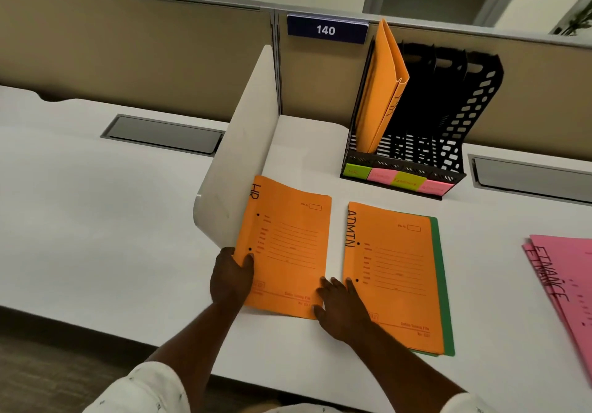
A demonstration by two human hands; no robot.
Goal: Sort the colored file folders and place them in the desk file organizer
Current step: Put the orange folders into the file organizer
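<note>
An orange folder marked HR [288, 246] lies on the white desk [112, 214]. My left hand [231, 276] grips its near left edge, thumb on top. My right hand [341, 310] rests at that folder's near right corner, fingers spread, overlapping the edge of an orange folder marked ADMIN [395, 271]. The ADMIN folder lies on a green folder [443, 284]. Pink folders marked FINANCE [567, 281] lie at the right edge. The black file organizer [426, 143] stands at the back and holds upright orange folders [381, 89] in its leftmost slot.
A white curved divider panel [243, 143] stands just left of the HR folder. Coloured sticky labels [397, 178] line the organizer's front. Grey cable hatches [163, 133] [531, 175] are set into the desk. A beige partition with a sign reading 140 [326, 29] closes the back.
</note>
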